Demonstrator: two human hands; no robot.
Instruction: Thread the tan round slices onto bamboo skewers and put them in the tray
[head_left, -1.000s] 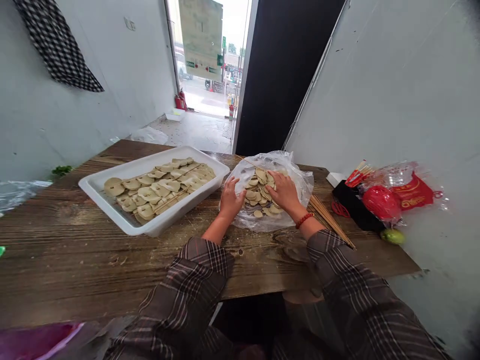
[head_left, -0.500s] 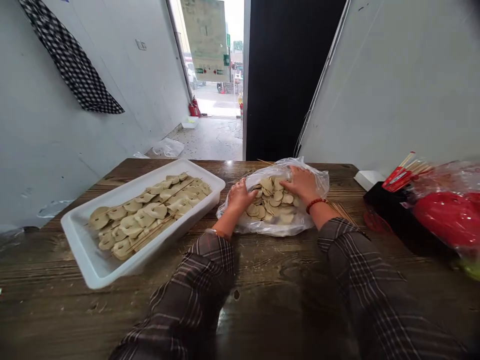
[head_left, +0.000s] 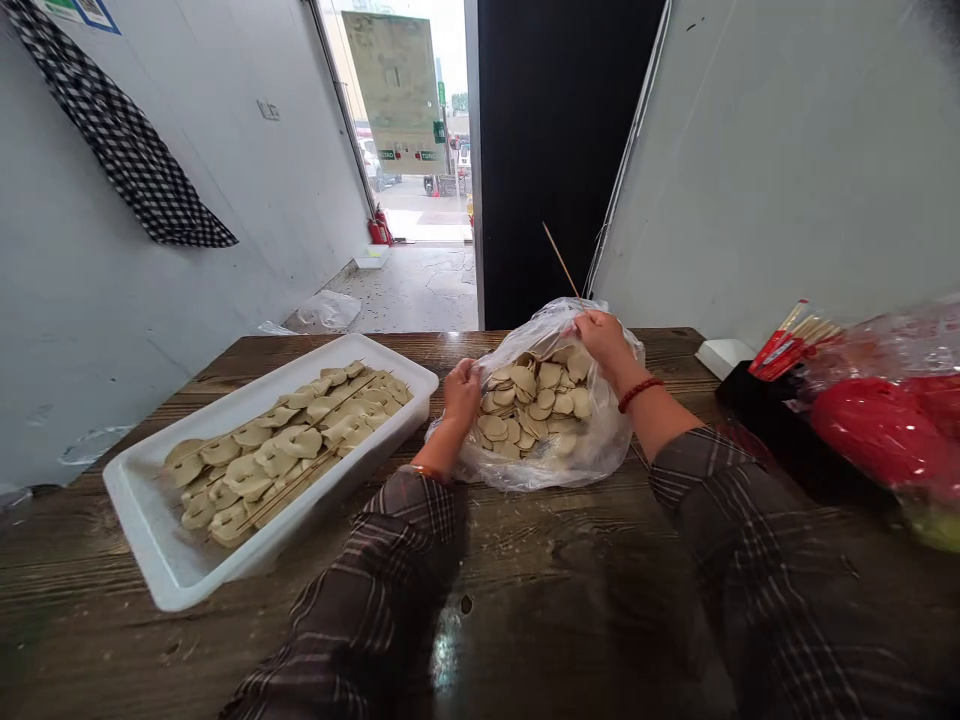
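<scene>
Hands in view: two, both at one clear plastic bag (head_left: pixel 613 435), right of centre in the frame, on one dark wooden table (head_left: pixel 525 620). Left hand (head_left: pixel 460 392): fingers closed on the bag's left rim. Right hand (head_left: pixel 602 337): fingers closed on the bag's upper right rim, with one red beaded bracelet (head_left: pixel 640 393) at the wrist. One thin stick (head_left: pixel 561 260) rises from the right hand toward the upper centre; whether the fingers grip it cannot be told. The bag gapes open and holds a heap of round beige slices (head_left: pixel 529 405), several dozen, overlapping, exact number not countable. One white tray (head_left: pixel 146 500) lies left of centre, near the left hand. It holds rows of threaded slices (head_left: pixel 274 455), overlapping and not countable with certainty; at least two embedded sticks (head_left: pixel 292 486) show among them. Right side: one black box (head_left: pixel 787 440), a bunch of red-sleeved sticks (head_left: pixel 784 345), number unclear, and one wrapped red bundle (head_left: pixel 870 430). Upper left: one checked cloth (head_left: pixel 120 140), hanging. Upper centre, beyond the table: two red fire extinguishers (head_left: pixel 377 230), partly overlapping
</scene>
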